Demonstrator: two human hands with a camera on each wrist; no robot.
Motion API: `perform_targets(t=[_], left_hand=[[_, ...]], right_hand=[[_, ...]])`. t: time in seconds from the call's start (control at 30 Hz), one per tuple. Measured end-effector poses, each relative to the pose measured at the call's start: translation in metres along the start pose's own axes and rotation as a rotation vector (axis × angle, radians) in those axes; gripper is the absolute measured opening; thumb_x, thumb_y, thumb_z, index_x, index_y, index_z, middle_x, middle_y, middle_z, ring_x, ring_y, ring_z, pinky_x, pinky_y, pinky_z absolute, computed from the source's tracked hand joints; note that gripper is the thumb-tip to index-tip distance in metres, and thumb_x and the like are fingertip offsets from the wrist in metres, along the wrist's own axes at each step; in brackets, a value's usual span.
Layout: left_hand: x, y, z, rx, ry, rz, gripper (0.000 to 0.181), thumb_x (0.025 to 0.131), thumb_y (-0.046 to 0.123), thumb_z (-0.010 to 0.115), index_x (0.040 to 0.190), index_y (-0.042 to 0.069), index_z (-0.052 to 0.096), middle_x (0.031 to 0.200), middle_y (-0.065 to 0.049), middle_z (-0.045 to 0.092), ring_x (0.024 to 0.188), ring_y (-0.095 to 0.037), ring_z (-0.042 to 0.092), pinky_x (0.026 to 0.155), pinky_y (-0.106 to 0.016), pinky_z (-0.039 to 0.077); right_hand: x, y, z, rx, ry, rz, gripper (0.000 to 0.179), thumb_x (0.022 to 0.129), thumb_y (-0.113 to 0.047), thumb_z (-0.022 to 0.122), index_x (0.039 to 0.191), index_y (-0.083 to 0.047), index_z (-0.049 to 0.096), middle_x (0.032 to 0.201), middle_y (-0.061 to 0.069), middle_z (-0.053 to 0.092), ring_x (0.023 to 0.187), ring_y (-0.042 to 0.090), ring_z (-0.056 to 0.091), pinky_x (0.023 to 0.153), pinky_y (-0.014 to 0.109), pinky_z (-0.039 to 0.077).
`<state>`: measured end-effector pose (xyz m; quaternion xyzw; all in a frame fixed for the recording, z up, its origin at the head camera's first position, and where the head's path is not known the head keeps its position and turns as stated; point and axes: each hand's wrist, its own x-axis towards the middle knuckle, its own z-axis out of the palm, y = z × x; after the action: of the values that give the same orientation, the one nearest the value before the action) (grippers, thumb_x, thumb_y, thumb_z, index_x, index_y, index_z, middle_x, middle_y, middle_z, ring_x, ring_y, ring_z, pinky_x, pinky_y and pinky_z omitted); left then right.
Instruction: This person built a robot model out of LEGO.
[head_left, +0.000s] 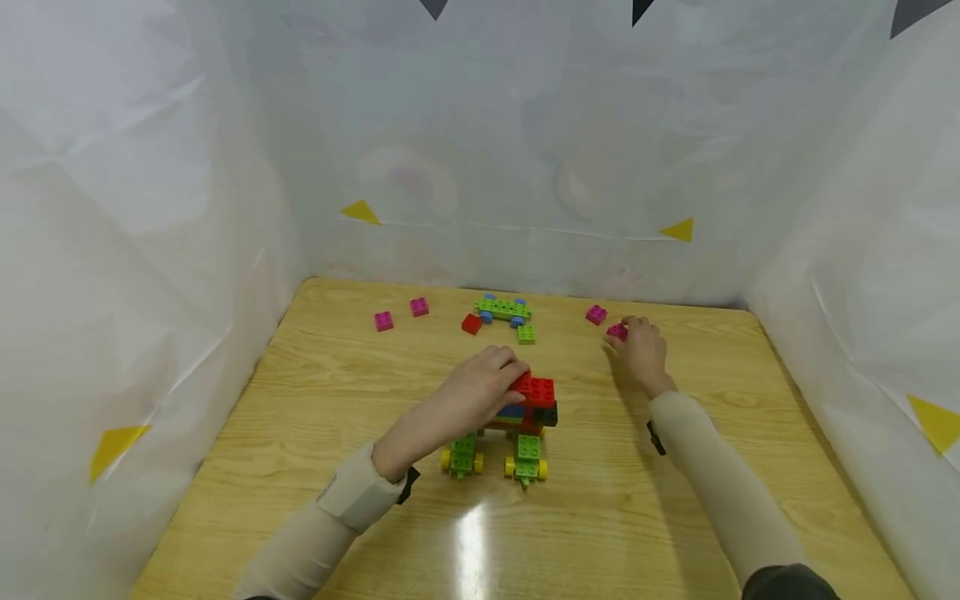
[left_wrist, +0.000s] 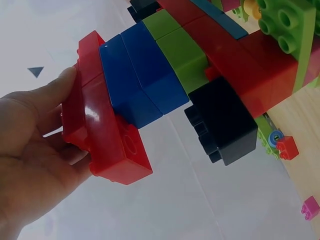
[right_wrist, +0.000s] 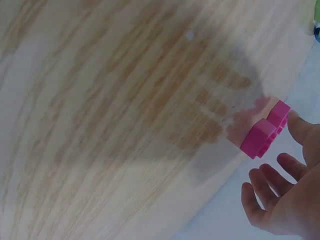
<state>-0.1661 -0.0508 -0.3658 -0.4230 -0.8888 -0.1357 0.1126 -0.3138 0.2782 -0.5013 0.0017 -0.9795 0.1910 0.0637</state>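
My left hand (head_left: 480, 387) grips the red bricks (left_wrist: 102, 125) on top of a built block stack, thumb on one side and fingers on the other. Beneath them come blue bricks (left_wrist: 142, 75), lime bricks (left_wrist: 182, 57), more red ones and a black brick (left_wrist: 225, 122) jutting out at the side. Green wheeled bases (head_left: 528, 450) with yellow wheels carry the build. Over at the right, my right hand (head_left: 645, 350) reaches to a pink brick (head_left: 617, 332), fingers loosely bent around its side without a visible pinch. A second pink brick (head_left: 596, 314) lies just beyond.
Toward the back stand a green wheeled base (head_left: 502, 309) with blue wheels, a red brick (head_left: 472, 323) and a lime brick (head_left: 527, 335). Two pink bricks (head_left: 384, 321) lie at the back left. White sheeting (head_left: 480, 167) encloses the wooden table (head_left: 315, 400) at the back and sides.
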Motion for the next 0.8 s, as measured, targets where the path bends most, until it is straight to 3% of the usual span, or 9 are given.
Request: perform_targets(t=[0.1, 0.33, 0.63, 0.73, 0.8], left_hand=[[0.000, 0.000, 0.001, 0.001, 0.009, -0.004, 0.030, 0.090, 0.023, 0.068, 0.114, 0.004, 0.065, 0.101, -0.005, 0.057, 0.091, -0.017, 0.054, 0.074, -0.024, 0.048], [-0.002, -0.002, 0.003, -0.045, 0.026, -0.002, 0.031, 0.090, 0.022, 0.069, 0.115, 0.003, 0.064, 0.101, -0.006, 0.057, 0.091, -0.017, 0.053, 0.076, -0.024, 0.047], [0.000, -0.007, 0.007, -0.084, 0.054, -0.008, 0.030, 0.091, 0.018, 0.067, 0.116, 0.001, 0.063, 0.100, -0.007, 0.055, 0.087, -0.019, 0.050, 0.074, -0.026, 0.045], [0.000, -0.008, 0.007, -0.088, 0.060, -0.005, 0.030, 0.091, 0.018, 0.067, 0.115, 0.001, 0.063, 0.100, -0.007, 0.055, 0.086, -0.018, 0.048, 0.073, -0.026, 0.044], [0.000, -0.008, 0.007, -0.099, 0.063, -0.007, 0.030, 0.091, 0.017, 0.067, 0.116, 0.001, 0.063, 0.099, -0.006, 0.054, 0.086, -0.018, 0.048, 0.072, -0.026, 0.043]], right_hand=[[0.002, 0.003, 0.001, 0.008, -0.008, 0.009, 0.050, 0.095, -0.029, 0.062, 0.127, 0.007, 0.051, 0.118, 0.031, 0.054, 0.106, 0.048, 0.050, 0.086, 0.062, 0.040], [0.002, 0.011, 0.007, 0.021, 0.008, -0.029, 0.037, 0.094, -0.021, 0.063, 0.117, 0.008, 0.056, 0.101, 0.027, 0.061, 0.092, 0.043, 0.059, 0.075, 0.054, 0.047], [-0.005, 0.011, 0.006, 0.086, 0.000, -0.021, 0.033, 0.092, -0.024, 0.067, 0.105, 0.004, 0.056, 0.092, 0.020, 0.063, 0.079, 0.033, 0.061, 0.066, 0.045, 0.049], [-0.011, 0.003, 0.004, 0.123, 0.008, -0.065, 0.034, 0.091, -0.019, 0.068, 0.112, 0.005, 0.054, 0.096, 0.022, 0.063, 0.083, 0.034, 0.062, 0.069, 0.047, 0.050], [-0.015, -0.007, 0.000, 0.160, 0.031, -0.135, 0.038, 0.090, -0.015, 0.069, 0.118, 0.006, 0.054, 0.100, 0.023, 0.064, 0.088, 0.036, 0.062, 0.072, 0.048, 0.050]])
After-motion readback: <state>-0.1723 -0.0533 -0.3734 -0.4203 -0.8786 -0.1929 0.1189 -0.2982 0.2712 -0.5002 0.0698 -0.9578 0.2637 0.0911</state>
